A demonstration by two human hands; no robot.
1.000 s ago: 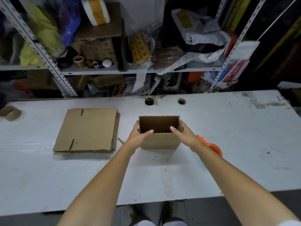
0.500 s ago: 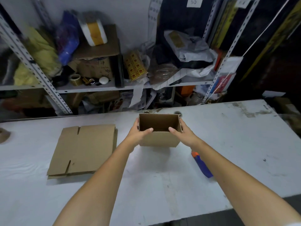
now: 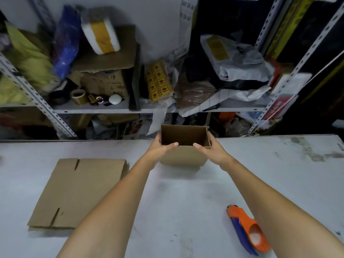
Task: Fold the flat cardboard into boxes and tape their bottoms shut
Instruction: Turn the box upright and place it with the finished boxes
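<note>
One box (image 3: 184, 157) sat open side up at the far middle of the table (image 3: 186, 211). The left hand (image 3: 160, 148) and right hand (image 3: 212, 149) gripped its side walls, thumbs over the near rim, so the step looked like setting a formed box aside. The next move would call for letting go and reaching left for the flat cardboard (image 3: 80, 190). The tape dispenser (image 3: 245, 231) lay near right. The box's bottom was hidden, so whether it was taped could not be told.

white table (image 3: 186, 202) | flat cardboard stack (image 3: 80, 192) left | orange tape dispenser (image 3: 247, 229) right
</note>
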